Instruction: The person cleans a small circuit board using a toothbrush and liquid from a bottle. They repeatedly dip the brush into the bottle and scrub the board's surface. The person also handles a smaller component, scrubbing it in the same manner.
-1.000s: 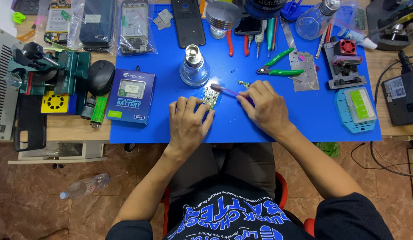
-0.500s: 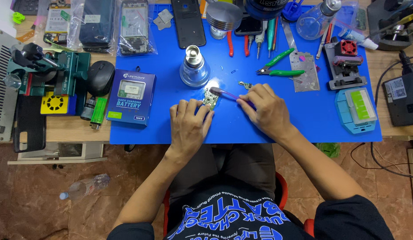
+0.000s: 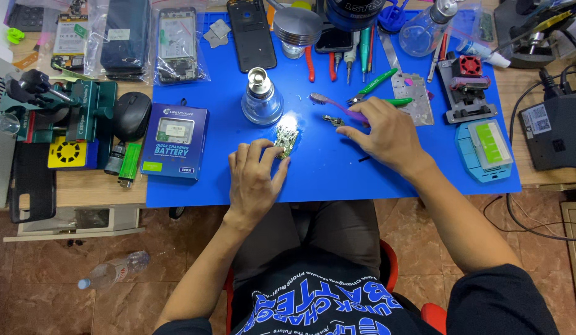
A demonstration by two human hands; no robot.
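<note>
My left hand [image 3: 257,180] rests on the blue mat [image 3: 325,180] and pinches a small green circuit board [image 3: 285,140] at its fingertips, under a bright spot of light. My right hand [image 3: 387,133] lies to the right of the board, its fingers on the handle end of a purple toothbrush [image 3: 330,106]. The bristle head points left, away from the board. A small metal part [image 3: 332,120] lies just below the brush. A round glass bottle [image 3: 262,99] stands behind the board.
A blue battery box [image 3: 174,139] sits left of my left hand. Green-handled pliers [image 3: 378,80], a metal plate [image 3: 415,90], a red-fan fixture [image 3: 464,77] and a light blue case [image 3: 486,149] are to the right. A green vise [image 3: 64,111] and black mouse [image 3: 131,115] stand at left.
My right hand has moved right and back from the circuit board, taking the purple toothbrush off it. My left hand stays on the board.
</note>
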